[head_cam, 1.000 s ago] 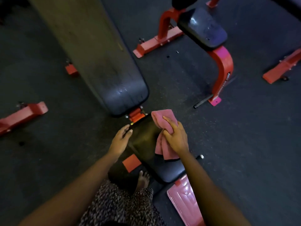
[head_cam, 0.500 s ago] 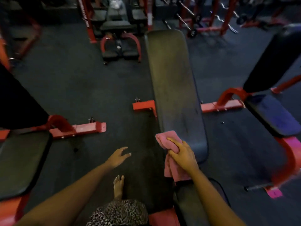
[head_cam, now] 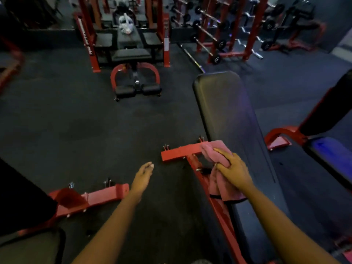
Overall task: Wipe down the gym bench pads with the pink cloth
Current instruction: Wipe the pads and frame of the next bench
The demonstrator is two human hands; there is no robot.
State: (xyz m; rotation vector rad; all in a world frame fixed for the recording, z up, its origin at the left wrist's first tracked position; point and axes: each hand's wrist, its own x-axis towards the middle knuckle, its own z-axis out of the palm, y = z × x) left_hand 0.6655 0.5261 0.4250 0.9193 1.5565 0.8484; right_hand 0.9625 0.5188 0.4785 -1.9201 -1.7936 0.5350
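Where the red foot bar (head_cam: 99,197) of a neighbouring bench lies on the dark floor (head_cam: 95,130), the left hand (head_cam: 142,180) hovers just to its right, fingers straight and together, nothing in it, touching nothing. Beyond its fingertips and a touch rightward sits the red crossbar (head_cam: 181,152) of the bench frame. Over to the right hand (head_cam: 235,171) now: palm down, fingers laid flat across the pink cloth (head_cam: 209,151), pressing it onto the left edge of the long black bench pad (head_cam: 228,111). The cloth bunches ahead of the fingers, next to the crossbar's end, and drapes back under the wrist off the pad's side. The pad runs on away from that hand; further right, another bench's red frame (head_cam: 282,136).
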